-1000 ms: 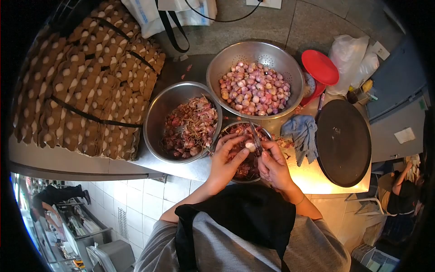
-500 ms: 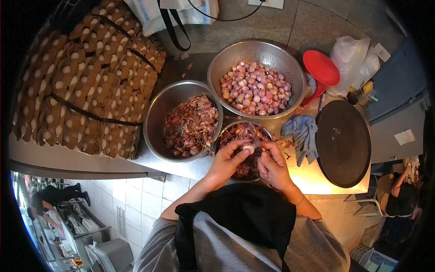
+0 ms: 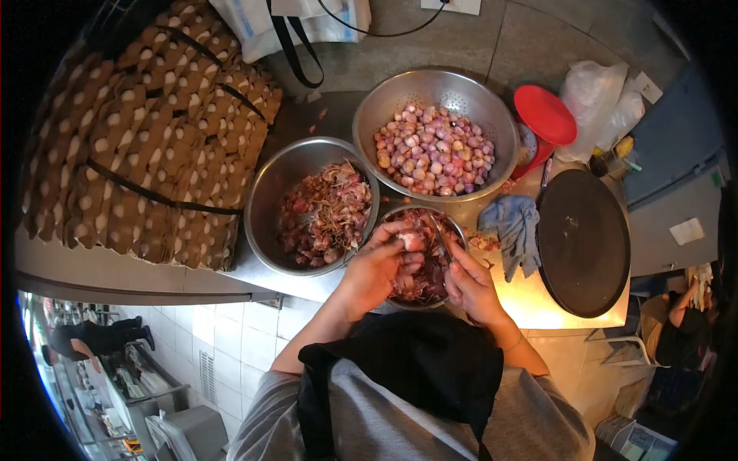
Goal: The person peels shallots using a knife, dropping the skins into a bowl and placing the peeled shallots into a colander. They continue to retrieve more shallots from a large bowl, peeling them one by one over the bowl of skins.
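Observation:
My left hand point(image 3: 374, 273) holds a pale pink shallot point(image 3: 412, 241) between its fingertips, above a small metal bowl point(image 3: 432, 305) of reddish skins and shallots. A knife point(image 3: 440, 233) is gripped in my right hand point(image 3: 467, 283), its blade pointing away from me beside the shallot. To the left stands a larger metal bowl point(image 3: 265, 250) with skins and roots in it. Behind the small bowl, a metal colander point(image 3: 492, 115) contains many purple-pink shallots point(image 3: 434, 150).
Stacked egg trays point(image 3: 146, 146) fill the left. On the right are a blue cloth point(image 3: 510, 227), a round dark tray point(image 3: 583, 246), a red scale point(image 3: 544, 115) and plastic bags point(image 3: 592, 100). Other people point(image 3: 96, 336) appear at both lower sides.
My left hand has shifted slightly left with its fingers more spread around the shallot. My right hand and the knife have moved a little right, away from it. The person at lower left has moved.

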Tool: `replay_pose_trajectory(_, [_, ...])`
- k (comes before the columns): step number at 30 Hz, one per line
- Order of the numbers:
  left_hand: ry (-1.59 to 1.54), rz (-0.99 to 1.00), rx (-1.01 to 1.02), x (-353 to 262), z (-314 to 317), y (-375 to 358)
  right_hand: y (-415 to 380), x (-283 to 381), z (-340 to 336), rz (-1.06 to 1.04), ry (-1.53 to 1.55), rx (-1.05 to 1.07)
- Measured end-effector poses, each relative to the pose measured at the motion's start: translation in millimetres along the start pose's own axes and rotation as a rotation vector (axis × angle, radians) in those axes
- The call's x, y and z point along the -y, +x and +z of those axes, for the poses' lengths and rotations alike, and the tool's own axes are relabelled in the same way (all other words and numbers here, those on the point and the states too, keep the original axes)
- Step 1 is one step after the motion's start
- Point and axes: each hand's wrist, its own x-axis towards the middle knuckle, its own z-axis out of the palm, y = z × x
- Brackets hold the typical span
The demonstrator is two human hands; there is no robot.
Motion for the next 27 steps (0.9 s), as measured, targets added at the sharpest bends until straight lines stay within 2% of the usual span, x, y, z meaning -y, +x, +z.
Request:
replay_pose_trajectory(2, [-0.172,-0.021,0.059,1.4,-0.5,4.7,0.0,-1.5,1.9,0.0,0.042,0.025])
replay_pose_trajectory(5, [-0.189,0.048,0.071,11.1,-7.7,12.3,0.5,-6.7,3.5,-0.012,-0.024,0.043])
replay_pose_trajectory(8, [-0.122,0.105,0.053,15.0,-7.6,11.3,-0.9,-3.6,11.8,-0.033,-0.075,0.025])
replay_pose_trajectory(12, [-0.001,0.158,-0.103,14.8,12.4,4.7,-5.2,1.1,10.6,0.015,-0.221,0.017])
replay_pose_trajectory(14, [0.022,0.209,-0.144,21.2,11.4,4.7,-3.3,0.7,10.9,-0.066,-0.395,-0.021])
replay_pose_trajectory(16, [0.085,0.282,-0.123,21.3,14.9,4.4,-2.7,-1.4,12.0,-0.098,-0.441,-0.053])
replay_pose_trajectory(23, [0.427,0.421,-0.14,31.1,15.7,0.0,4.7,-9.3,10.7,-0.171,-0.331,-0.09])
replay_pose_trajectory(27, [0.403,0.426,-0.143,36.9,16.1,-0.3,8.5,-11.1,11.7,-0.147,-0.048,-0.011])
